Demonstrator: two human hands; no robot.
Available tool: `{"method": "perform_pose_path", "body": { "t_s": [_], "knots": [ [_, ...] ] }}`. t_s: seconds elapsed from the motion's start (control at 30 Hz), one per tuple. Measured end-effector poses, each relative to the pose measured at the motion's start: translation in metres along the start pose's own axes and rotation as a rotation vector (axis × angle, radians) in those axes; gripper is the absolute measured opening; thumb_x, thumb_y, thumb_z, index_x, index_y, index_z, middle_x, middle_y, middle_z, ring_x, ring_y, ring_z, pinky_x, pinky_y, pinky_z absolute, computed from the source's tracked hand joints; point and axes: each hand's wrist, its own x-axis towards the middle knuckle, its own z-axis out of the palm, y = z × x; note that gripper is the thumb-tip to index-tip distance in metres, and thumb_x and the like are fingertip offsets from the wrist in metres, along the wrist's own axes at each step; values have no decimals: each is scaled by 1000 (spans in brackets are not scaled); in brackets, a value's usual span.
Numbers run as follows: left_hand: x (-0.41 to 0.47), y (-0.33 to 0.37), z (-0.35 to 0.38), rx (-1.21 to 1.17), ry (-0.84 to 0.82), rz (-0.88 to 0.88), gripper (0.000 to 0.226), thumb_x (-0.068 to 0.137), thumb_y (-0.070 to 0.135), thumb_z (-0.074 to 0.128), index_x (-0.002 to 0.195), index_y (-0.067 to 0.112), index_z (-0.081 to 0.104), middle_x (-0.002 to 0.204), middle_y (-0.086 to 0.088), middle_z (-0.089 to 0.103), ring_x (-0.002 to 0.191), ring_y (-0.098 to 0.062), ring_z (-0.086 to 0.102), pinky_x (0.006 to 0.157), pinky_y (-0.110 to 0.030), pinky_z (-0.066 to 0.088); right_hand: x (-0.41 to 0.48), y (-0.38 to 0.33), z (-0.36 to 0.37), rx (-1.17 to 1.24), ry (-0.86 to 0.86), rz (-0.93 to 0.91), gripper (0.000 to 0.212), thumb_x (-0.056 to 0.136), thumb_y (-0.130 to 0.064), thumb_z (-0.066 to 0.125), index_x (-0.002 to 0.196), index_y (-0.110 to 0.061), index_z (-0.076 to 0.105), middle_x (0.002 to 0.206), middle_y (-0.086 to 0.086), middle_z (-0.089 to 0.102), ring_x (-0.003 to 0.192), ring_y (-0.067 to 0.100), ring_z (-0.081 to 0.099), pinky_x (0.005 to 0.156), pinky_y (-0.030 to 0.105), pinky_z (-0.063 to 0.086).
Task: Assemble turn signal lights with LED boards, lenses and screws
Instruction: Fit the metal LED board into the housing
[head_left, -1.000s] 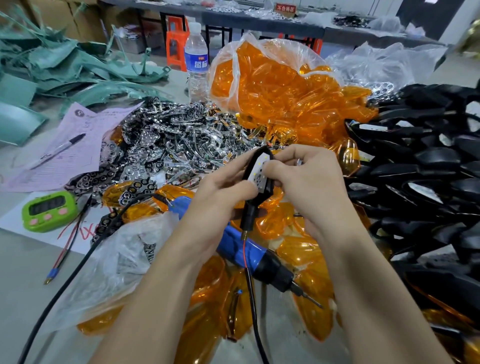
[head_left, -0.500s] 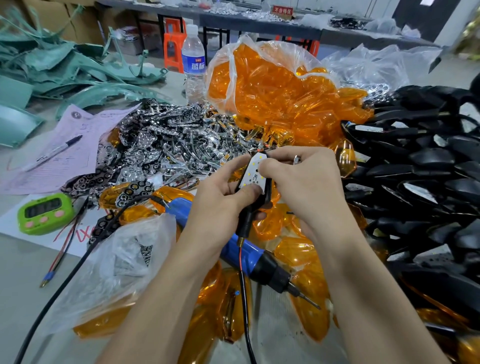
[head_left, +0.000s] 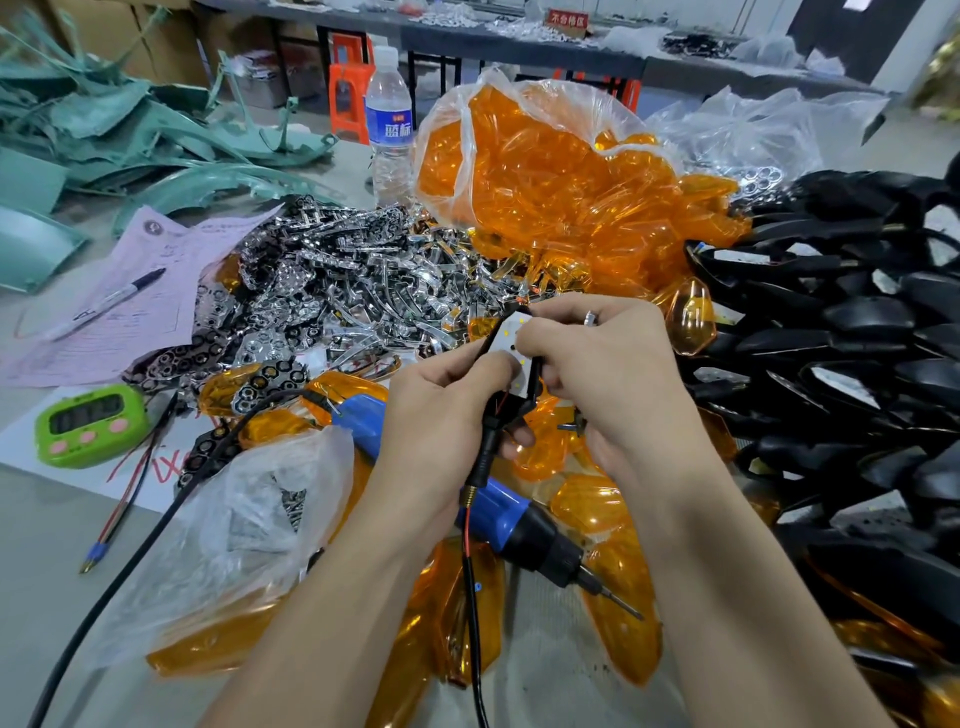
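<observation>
- The step in hand looks like seating the LED board (head_left: 506, 340) into a black shell (head_left: 511, 402), held up over the middle of the table, above the loose orange lenses (head_left: 587, 504).
- The left hand (head_left: 441, 410) has its fingers curled round the shell and its stem, with the thumb flat on the white face of the board.
- The right hand (head_left: 608, 374) pinches the board's top edge between thumb and forefinger. Its other fingers are folded in behind the shell.
- A red and black wire (head_left: 470, 571) hangs from the stem, down across the blue screwdriver (head_left: 498, 514) lying just below the hands.
- Next, I judge, the board must sit flush. Then one hand has to let go to fetch a lens and the screwdriver.
- A big clear bag (head_left: 644, 111), open at the top, is full of orange lenses.
- A smaller clear bag (head_left: 260, 509), lower left, holds small metal bits. They are probably the screws, though they are too small to be sure.
- Shiny reflectors (head_left: 337, 280) and spare black shells (head_left: 831, 338) lie in open heaps, not in any container.
</observation>
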Motion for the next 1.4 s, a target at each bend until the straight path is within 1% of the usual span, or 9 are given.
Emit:
{"method": "perform_pose_path", "body": {
  "t_s": [0.3,0.4,0.5,0.57,0.67,0.77,0.87,1.1,1.4],
  "knots": [
    [-3,1,3,49,74,77,37,93,4,63,60,19,70,55,-12,59,39,-25,54,38,-25,42,-5,-2,-3,-1,-51,-8,4,74,-17,76,74,-19,79,48,-16,52,50,8,41,58,33,38],
    [-2,1,5,52,115,45,34,94,5,64,65,17,76,57,-13,63,38,-23,53,37,-24,41,-4,-1,-11,105,-63,91,20,89,-28,67,75,-14,72,65,0,52,55,11,35,58,32,32],
    [-2,0,5,69,142,22,27,95,7,64,73,16,78,55,-12,64,36,-20,53,36,-23,40,-6,-2,-20,363,-189,117,36,73,-6,52,101,-10,74,80,7,51,60,14,37,58,30,33],
    [-2,1,5,84,150,16,29,95,9,65,70,16,78,55,-13,63,36,-20,52,36,-23,40,-8,-6,-24,430,-256,87,45,63,7,47,98,-9,69,83,6,52,66,15,39,62,31,33],
    [-3,1,3,111,156,15,33,95,13,65,65,22,77,53,-15,62,36,-19,50,37,-23,39,-6,-10,-26,451,-333,63,41,80,21,49,99,-11,66,82,4,57,71,15,49,66,30,39],
    [-4,0,3,121,164,8,34,96,17,64,65,25,76,52,-17,62,37,-20,49,40,-26,37,-4,-11,-29,530,-413,81,36,90,17,52,102,-14,65,83,1,63,67,11,57,62,25,47],
    [-2,-1,4,105,172,-5,29,97,20,65,70,18,76,53,-15,62,40,-23,52,41,-28,37,-5,-8,-26,537,-476,5,31,83,10,65,99,-15,63,83,0,67,68,12,59,62,25,52],
    [-3,-2,7,59,187,-1,32,100,24,64,72,23,78,56,-5,63,39,-17,56,36,-22,39,-4,4,-17,353,-222,-184,40,65,-12,86,103,-8,77,91,9,77,83,23,70,72,32,58],
    [1,-5,4,36,213,-22,30,101,22,63,77,21,80,58,-7,63,39,-19,55,37,-23,41,0,14,-23,459,-306,2,22,75,-11,77,97,-12,82,96,11,79,88,22,76,76,29,61]
  ]
}}
